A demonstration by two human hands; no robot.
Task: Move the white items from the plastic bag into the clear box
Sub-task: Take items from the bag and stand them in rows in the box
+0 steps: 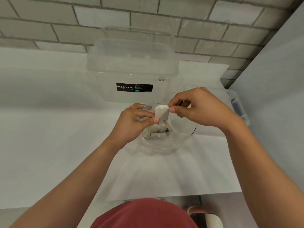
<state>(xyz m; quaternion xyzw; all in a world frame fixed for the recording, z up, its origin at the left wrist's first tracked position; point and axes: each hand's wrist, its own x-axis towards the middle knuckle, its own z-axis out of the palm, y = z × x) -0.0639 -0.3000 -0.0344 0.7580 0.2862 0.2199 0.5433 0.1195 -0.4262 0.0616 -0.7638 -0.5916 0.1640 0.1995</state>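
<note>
A clear plastic bag (164,142) lies open on the white table, with several white folded items (156,130) inside it. My left hand (131,122) pinches the bag's near-left edge between thumb and fingers. My right hand (197,107) pinches the top corner of one white item (162,112), lifted above the bag's mouth. Behind the bag stands the clear box (131,69) with a black Megabox label. It is open at the top, and what is inside it is hard to tell.
A grey brick wall runs behind the box. The table (49,129) is covered with white paper, and another sheet (172,175) lies under the bag. A clear lid with a blue part (236,106) rests at the right. A white wall closes the right side.
</note>
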